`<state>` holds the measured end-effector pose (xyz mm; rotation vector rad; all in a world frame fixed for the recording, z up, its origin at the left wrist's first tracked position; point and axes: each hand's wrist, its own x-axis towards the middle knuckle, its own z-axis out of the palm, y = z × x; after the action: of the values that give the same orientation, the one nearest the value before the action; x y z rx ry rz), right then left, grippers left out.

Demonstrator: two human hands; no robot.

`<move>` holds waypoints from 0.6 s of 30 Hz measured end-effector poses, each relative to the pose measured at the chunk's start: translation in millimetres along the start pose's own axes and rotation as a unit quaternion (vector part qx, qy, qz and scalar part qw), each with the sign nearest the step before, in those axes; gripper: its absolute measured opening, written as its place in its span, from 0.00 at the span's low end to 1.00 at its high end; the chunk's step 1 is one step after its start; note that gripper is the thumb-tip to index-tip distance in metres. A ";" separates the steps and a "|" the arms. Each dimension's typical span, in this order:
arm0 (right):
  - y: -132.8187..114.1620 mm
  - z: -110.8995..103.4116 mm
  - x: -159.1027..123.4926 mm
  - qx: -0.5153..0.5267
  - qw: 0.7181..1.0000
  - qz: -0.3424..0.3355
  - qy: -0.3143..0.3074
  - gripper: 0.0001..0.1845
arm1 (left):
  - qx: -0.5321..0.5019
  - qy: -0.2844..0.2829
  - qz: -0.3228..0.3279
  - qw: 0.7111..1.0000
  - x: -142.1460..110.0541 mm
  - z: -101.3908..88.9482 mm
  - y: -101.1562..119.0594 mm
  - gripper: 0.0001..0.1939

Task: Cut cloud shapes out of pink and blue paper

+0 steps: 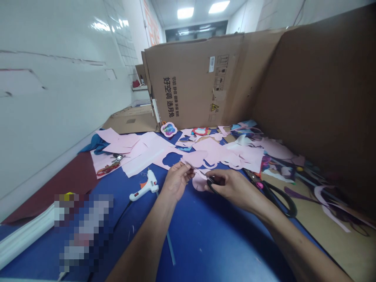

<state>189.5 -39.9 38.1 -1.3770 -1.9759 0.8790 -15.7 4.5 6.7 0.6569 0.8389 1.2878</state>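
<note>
In the head view, a pink paper cutout (196, 159) is to the right of the white glue gun (148, 185) and slightly beyond it, raised above the blue tabletop (202, 239). It is flat and pale with a rounded, curving edge; a second rounded pink paper lobe (199, 183) shows just below it, and whether the two are joined I cannot tell.

The left hand (176, 181), just right of the glue gun, has its fingers closed to a narrow pinch on the cutout's near edge. The right hand (230, 187), farther to the right of the glue gun, has its fingers curled around the black handles of small scissors (212, 183). The blades point left toward the cutout and lie at its edge; how far they stand open is too small to tell.

Beyond the glue gun lies a pink sheet (158, 157) with a curved hole in it. Large black-handled scissors (259, 185) lie well to the right of the glue gun, past the right hand. A printed cardboard box (194, 90) stands well beyond the glue gun, behind the scattered paper.
</note>
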 end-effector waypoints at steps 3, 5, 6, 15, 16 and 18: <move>-0.6 -0.7 -0.5 -0.002 1.000 0.006 0.000 0.10 | -0.007 0.003 -0.004 1.000 -0.6 1.5 -1.1 0.19; -1.3 -1.3 -1.1 0.006 1.000 0.006 -0.004 0.09 | -0.012 0.004 -0.003 1.000 -0.8 2.3 -1.8 0.19; -1.7 -1.6 -1.2 0.011 1.000 0.004 -0.006 0.09 | -0.014 0.005 -0.003 1.000 -0.7 2.5 -2.3 0.20; -0.5 -0.8 -0.1 0.022 1.000 0.001 -0.020 0.09 | -0.017 0.008 -0.002 1.000 -0.3 1.9 -3.0 0.21; -0.1 -0.9 -0.1 0.021 1.000 0.000 -0.021 0.09 | -0.011 0.004 -0.004 1.000 -0.4 1.4 -2.0 0.20; -0.5 -1.4 -0.2 0.019 0.999 -0.003 -0.026 0.09 | 0.004 -0.006 -0.006 1.000 -1.0 0.6 -0.1 0.19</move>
<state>190.3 -39.9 39.3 -1.3384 -1.9899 0.9534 -15.3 3.5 7.2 0.6643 0.8379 1.2702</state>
